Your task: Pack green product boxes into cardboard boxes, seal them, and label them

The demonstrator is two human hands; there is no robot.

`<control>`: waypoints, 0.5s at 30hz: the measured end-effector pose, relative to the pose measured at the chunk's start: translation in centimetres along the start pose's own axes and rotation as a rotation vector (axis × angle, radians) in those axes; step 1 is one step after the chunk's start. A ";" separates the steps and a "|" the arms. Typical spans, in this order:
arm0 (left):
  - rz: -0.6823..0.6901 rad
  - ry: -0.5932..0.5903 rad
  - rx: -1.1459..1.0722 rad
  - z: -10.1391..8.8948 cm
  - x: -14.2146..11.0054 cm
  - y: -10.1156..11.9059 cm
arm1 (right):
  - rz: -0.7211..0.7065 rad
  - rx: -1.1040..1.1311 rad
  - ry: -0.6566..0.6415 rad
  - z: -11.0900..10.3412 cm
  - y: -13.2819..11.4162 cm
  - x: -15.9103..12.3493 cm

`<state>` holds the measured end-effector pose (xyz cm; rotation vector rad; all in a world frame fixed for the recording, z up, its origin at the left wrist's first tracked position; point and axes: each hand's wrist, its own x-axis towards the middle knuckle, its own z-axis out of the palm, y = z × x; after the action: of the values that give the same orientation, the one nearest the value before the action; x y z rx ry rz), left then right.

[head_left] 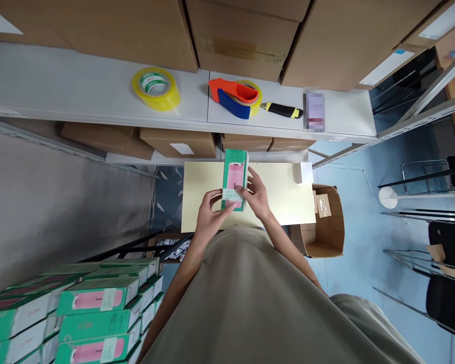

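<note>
Between my two hands is a green box (234,167) with a pink bottle-like item pictured on its front, held above a pale yellow tabletop (278,194). My left hand (211,212) grips its lower left side, thumb across the bottom of the front. On the right side, my right hand (256,194) has its thumb on the front near a pale label, with the fingers behind the edge. A small white box (303,173) stands at the tabletop's right end.
On the shelf (189,101) ahead lie a yellow tape roll (161,103), a red-and-blue tape dispenser (233,97) and a utility knife (282,109). Stacked green boxes (94,298) rise at lower left. An open carton (331,222) sits on the floor at right.
</note>
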<state>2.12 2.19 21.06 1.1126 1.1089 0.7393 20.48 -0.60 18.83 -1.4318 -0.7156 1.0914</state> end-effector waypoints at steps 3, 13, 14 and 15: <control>-0.167 -0.101 -0.142 -1.4 0.5 0.2 | -0.010 0.049 -0.051 -0.6 0.3 0.0; -0.179 -0.076 -0.060 -1.7 0.7 -0.2 | -0.005 0.016 -0.153 -0.6 -0.3 -0.3; -0.122 -0.003 0.021 -1.4 0.6 -0.4 | 0.004 0.003 -0.134 -0.5 -0.4 -0.2; -0.060 0.075 0.116 -1.0 0.5 -0.4 | 0.015 -0.009 -0.111 -0.3 -0.5 -0.1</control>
<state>1.26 2.80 20.46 1.1516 1.2564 0.6816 20.78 -0.69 19.27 -1.3942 -0.7908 1.1875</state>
